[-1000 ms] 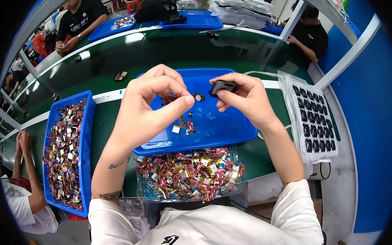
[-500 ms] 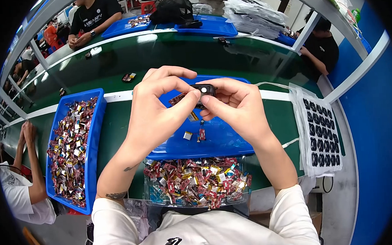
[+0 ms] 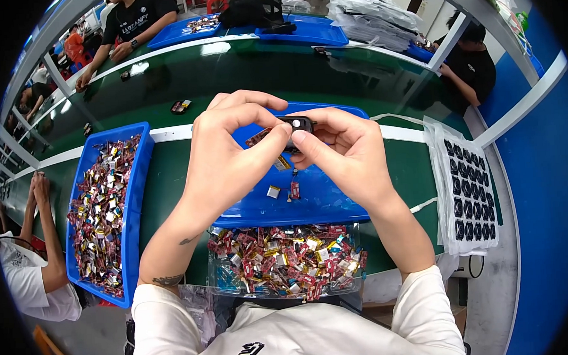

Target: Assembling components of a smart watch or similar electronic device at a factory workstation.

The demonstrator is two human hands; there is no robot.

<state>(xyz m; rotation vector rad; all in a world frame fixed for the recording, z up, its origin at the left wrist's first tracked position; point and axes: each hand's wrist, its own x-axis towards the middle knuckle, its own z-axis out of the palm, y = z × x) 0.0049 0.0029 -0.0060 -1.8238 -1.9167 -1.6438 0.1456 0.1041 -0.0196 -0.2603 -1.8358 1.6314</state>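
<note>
Between my two hands is a small black device housing (image 3: 304, 124) with a round white spot on its face, held over a blue tray (image 3: 247, 211). My left hand (image 3: 227, 142) pinches its left side with thumb and forefinger. From the other side, my right hand (image 3: 350, 151) grips it, thumb on the near edge and fingers curled behind. A red circuit board (image 3: 255, 138) shows behind my left thumb; whether it joins the housing I cannot tell. Below, in the tray, lie a silver battery (image 3: 273, 191) and a small red board (image 3: 294, 190).
A clear bin (image 3: 213, 281) heaped with boards and batteries stands nearest me. On the left is a long blue bin (image 3: 144, 185) of similar parts. A white tray (image 3: 451, 239) of black housings lies right. Parts lie on the green conveyor (image 3: 227, 74); other people sit around it.
The housing stays in both hands, tilted slightly differently, with my right thumb shifted a little. Across the conveyor, a person's hand has moved apart from the other toward the belt.
</note>
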